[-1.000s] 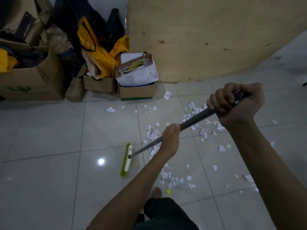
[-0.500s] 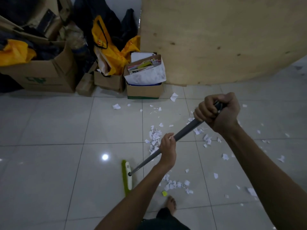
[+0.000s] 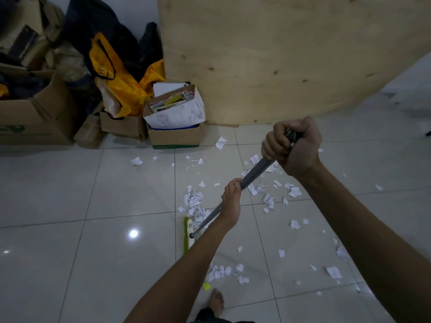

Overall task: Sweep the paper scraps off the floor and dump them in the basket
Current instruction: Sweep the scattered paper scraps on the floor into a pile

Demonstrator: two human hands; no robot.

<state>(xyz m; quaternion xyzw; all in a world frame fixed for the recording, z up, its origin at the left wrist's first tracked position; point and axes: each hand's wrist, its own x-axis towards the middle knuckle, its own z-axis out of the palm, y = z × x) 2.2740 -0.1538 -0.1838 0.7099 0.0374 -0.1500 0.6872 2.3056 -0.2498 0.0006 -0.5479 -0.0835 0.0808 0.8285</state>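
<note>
The green and white broom head [image 3: 187, 234] has slid to the right since a moment ago. Back then it lay apart from the long heap of white paper scraps [image 3: 193, 202]. Now its far end touches that heap. The right hand [image 3: 295, 145] has come up higher on the stick too.

The small brown cardboard box full of papers [image 3: 175, 138] is a good marker. Left of that box are a yellow cloth bag [image 3: 116, 89] and more boxes. No scraps lie there.

In front of the small box, toward the person, the broom head rests on the shiny grey floor tiles [image 3: 93, 194]. The left hand [image 3: 231, 203] is also in front of the box. Its fingers are curled tight round the middle of the long grey broom stick [image 3: 256, 169]. The right hand is to the right of the box, and its fist grips the top end of the stick.

I think the job is still near its start. Two little heaps are made. One is by the broom head, and one is farther from the box, beside the bare foot [image 3: 217, 301]. Many scraps are still spread out to the right of the box, and a few lie just in front of it. These all need sweeping together. No basket shows, so nothing has been dumped yet.
</note>
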